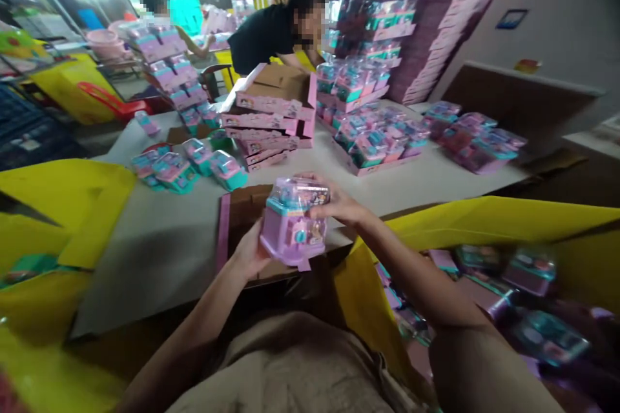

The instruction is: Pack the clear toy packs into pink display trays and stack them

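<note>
Between my hands is a small toy machine with a lilac base, a turquoise band and a clear domed top. My left hand grips its lower left side, with the fingers partly hidden behind it. From the right, my right hand wraps around the clear upper part. The toy is tilted slightly and hangs over an open pink-edged cardboard tray on the table. More toys of this kind, turquoise and pink, lie in a loose group to the left beyond the tray.
Stacked pink display trays stand mid-table. Filled trays and a tall pile of packed ones are at the right back. A yellow-edged bin of toys sits at my right. Across the table, a person in black leans forward.
</note>
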`<state>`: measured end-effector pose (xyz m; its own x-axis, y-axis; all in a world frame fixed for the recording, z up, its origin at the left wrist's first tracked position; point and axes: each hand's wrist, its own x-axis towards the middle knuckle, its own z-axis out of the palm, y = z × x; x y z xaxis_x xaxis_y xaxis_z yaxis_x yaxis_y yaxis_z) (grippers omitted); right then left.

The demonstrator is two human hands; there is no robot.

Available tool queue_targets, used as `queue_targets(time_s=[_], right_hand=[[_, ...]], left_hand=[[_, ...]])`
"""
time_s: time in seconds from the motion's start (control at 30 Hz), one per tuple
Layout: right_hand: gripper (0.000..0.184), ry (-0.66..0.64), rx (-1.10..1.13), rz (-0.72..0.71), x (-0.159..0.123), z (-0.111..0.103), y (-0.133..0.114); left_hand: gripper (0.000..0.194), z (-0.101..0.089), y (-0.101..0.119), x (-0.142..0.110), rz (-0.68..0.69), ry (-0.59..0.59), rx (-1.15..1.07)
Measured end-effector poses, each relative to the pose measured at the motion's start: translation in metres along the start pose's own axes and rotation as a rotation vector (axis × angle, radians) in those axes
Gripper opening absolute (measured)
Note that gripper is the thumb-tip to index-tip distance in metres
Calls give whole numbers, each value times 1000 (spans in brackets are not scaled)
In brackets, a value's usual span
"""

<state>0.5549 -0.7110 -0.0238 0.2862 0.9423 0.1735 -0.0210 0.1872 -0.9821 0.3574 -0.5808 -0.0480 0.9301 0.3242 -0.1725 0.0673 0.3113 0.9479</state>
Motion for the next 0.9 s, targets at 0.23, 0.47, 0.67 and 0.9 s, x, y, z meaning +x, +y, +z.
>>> queue_targets(time_s=[0.23, 0.47, 0.67, 0.9], right_hand=[[86, 91, -173, 129, 19, 40, 9], [87, 24, -90, 189, 17, 52, 6], [84, 40, -44, 209, 16, 54, 14], [78, 57, 57, 224, 18, 52, 35]], left_hand=[[113, -48, 0, -34, 138, 153, 152], [112, -57, -19, -40, 164, 164, 89], [116, -63, -24, -41, 175, 136, 56], [88, -66, -32, -42, 126, 150, -62]])
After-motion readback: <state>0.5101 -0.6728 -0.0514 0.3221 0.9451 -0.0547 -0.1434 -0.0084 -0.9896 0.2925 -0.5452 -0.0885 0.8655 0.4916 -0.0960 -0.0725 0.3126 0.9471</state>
